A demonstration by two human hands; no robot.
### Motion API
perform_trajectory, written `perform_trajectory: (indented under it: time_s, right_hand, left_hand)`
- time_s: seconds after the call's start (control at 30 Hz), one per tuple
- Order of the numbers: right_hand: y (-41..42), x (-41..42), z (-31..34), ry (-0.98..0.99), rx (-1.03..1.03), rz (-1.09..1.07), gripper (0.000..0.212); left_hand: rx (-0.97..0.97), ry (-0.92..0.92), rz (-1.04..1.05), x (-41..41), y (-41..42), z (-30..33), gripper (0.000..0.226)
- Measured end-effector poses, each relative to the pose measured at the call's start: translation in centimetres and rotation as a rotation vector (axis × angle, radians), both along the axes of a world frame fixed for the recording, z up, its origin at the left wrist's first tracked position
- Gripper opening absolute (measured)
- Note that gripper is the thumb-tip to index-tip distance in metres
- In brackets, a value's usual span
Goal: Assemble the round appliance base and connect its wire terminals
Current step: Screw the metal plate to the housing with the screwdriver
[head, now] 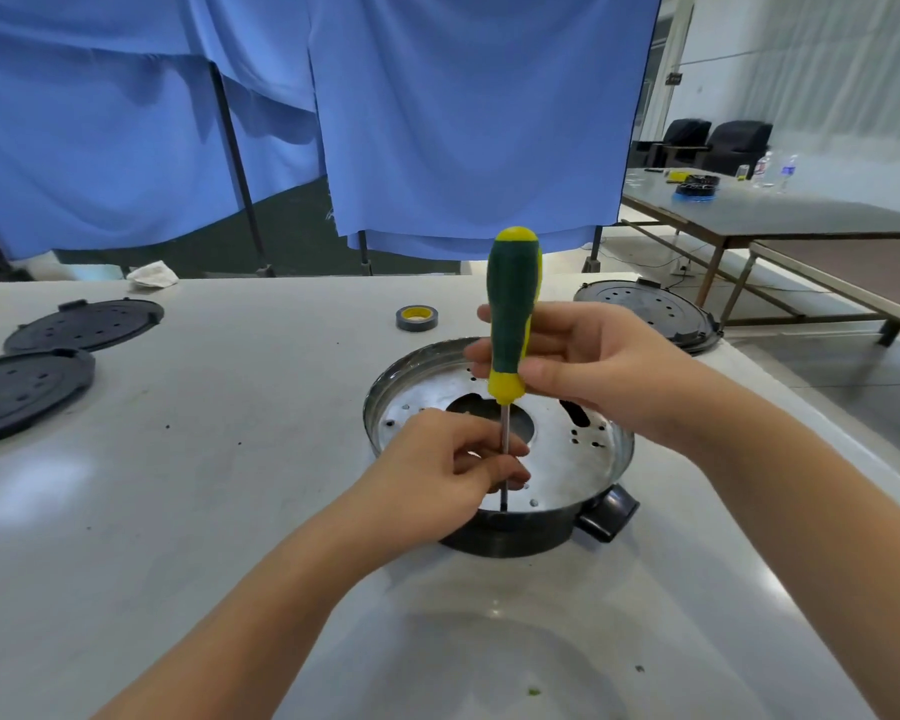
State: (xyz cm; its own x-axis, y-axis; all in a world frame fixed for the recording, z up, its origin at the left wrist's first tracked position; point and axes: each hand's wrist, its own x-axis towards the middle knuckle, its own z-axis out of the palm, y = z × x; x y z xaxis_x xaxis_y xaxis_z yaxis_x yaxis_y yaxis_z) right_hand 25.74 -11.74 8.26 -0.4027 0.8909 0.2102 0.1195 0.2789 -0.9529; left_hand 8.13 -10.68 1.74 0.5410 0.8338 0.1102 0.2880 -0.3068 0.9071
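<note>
The round metal appliance base point(583, 459) lies on the white table, its silver plate with several holes facing up and a black handle point(608, 516) at its near right. A green and yellow screwdriver point(513, 314) stands upright over the plate, its tip down at the near rim. My right hand point(588, 366) grips the lower part of its handle. My left hand point(437, 475) pinches the metal shaft just above the tip. No wires or terminals show.
Two black round covers point(81, 324) lie at the table's left and a third point(650, 311) at the far right edge. A roll of tape point(417, 317) sits behind the base, a white rag point(152, 275) at the far edge. Blue curtains hang beyond.
</note>
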Motion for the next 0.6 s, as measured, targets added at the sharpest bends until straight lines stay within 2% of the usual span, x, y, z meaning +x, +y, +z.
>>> perform_trajectory:
  time_s: [0.1,0.17,0.3,0.37,0.47,0.53,0.6]
  right_hand:
    - [0.2,-0.3,-0.3,-0.112,0.129,-0.180,0.035]
    - [0.2,-0.8,-0.5,-0.181,0.190,-0.254,0.029]
    - [0.4,-1.9,-1.2,-0.259,0.302,-0.406,0.048]
    - [0.3,-2.2,-1.4,-0.296,0.315,-0.453,0.053]
    - [0.3,-2.1,-1.3,-0.170,0.136,-0.317,0.053]
    - [0.3,-1.4,-1.0,-0.004,-0.025,-0.146,0.044]
    - [0.2,-0.4,-0.7,0.054,-0.102,0.006,0.035]
  left_hand:
    - [-0.017,0.015,-0.068,-0.1,0.1,0.2,0.022]
    - [0.001,0.023,-0.052,-0.1,0.1,0.3,0.018]
    - [0.081,-0.009,0.173,0.2,0.0,0.1,0.017]
    - [0.086,-0.020,0.204,0.3,0.0,-0.2,0.014]
    - [0.045,-0.050,0.140,0.4,-0.1,-0.4,0.008]
    - [0.037,-0.043,0.091,0.3,0.0,-0.4,0.009]
    - [0.022,-0.028,0.040,0.3,-0.1,-0.3,0.013]
